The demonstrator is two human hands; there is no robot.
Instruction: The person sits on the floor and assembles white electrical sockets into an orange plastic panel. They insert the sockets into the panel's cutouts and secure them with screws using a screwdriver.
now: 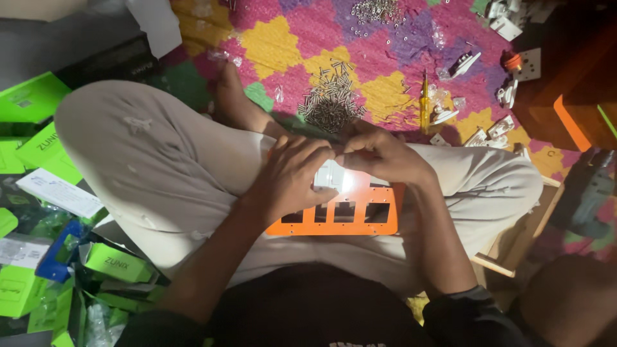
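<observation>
Pinching a small white switch module (329,175) between left hand (290,175) and right hand (380,156) over the orange plate (360,215) on the lap, apparently half-seated, it could slip among the loose screws (331,99) if the grip shifts.

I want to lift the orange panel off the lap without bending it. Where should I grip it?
Probably the near long edge of the orange panel, coming from the person's side: it lies flat and bare there, while the left hand and right hand cover the far edge.
</observation>
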